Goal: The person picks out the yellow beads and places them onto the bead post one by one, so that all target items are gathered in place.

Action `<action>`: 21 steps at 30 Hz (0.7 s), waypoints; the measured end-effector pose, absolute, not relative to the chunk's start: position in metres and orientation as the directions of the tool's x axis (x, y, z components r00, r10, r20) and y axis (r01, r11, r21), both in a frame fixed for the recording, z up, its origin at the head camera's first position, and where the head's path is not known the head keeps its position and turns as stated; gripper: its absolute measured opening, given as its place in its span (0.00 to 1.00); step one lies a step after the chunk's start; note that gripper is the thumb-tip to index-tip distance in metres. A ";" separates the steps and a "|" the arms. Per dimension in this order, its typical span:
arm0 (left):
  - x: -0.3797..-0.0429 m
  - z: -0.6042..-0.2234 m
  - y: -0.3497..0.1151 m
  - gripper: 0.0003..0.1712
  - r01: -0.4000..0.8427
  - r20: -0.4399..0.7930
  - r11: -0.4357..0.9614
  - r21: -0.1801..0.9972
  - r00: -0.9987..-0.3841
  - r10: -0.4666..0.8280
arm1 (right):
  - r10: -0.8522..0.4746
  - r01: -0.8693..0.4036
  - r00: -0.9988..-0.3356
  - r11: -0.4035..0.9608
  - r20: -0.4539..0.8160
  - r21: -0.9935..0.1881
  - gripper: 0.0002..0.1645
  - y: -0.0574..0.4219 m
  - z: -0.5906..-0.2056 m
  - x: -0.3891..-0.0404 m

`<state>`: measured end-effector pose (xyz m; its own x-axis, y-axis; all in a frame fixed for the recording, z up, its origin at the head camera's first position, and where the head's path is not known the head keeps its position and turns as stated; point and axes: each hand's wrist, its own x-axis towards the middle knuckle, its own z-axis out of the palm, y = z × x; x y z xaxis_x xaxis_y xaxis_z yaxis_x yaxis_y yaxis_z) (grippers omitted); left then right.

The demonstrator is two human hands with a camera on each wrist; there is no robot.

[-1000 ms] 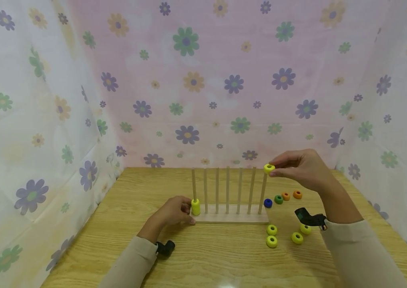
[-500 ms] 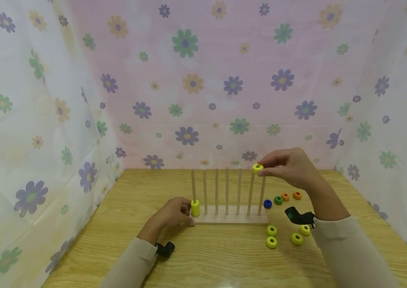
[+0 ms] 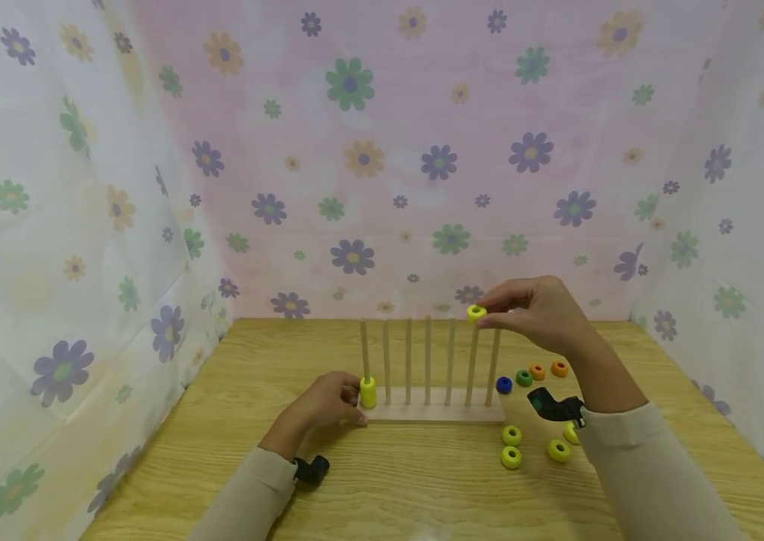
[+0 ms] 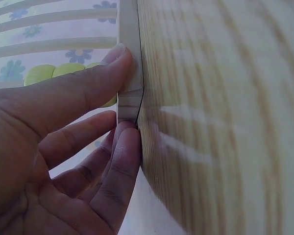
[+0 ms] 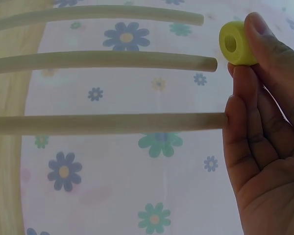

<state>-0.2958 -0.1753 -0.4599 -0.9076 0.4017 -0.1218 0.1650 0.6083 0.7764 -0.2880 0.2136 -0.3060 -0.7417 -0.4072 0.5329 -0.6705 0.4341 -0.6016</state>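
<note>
A wooden peg rack (image 3: 432,413) with a row of upright dowels stands on the table. Several yellow beads (image 3: 368,394) are stacked low on its leftmost dowel. My left hand (image 3: 323,400) grips the left end of the base; in the left wrist view the thumb (image 4: 95,81) lies along the base and the fingertips touch its end. Between thumb and fingertips, my right hand (image 3: 547,312) pinches a yellow bead (image 5: 235,44). The bead is at the top of the second dowel from the right, its hole facing that dowel's tip (image 5: 210,64) with a small gap in the right wrist view.
Right of the rack lie a blue bead (image 3: 504,385), a green bead (image 3: 523,377) and two orange beads (image 3: 538,372). Nearer the front are several loose yellow beads (image 3: 511,457). Flowered cloth (image 3: 395,150) walls the table at the back and both sides.
My right hand has carried the yellow bead leftward, from the rightmost dowel's top to the top of the second from the right. My left hand has stayed on the rack's end.
</note>
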 end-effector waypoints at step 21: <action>-0.295 -0.460 -0.174 0.34 0.164 -0.117 0.610 0.775 -0.912 0.394 | -0.448 -0.711 -0.703 0.436 0.552 -0.551 0.12 0.189 -0.306 -0.296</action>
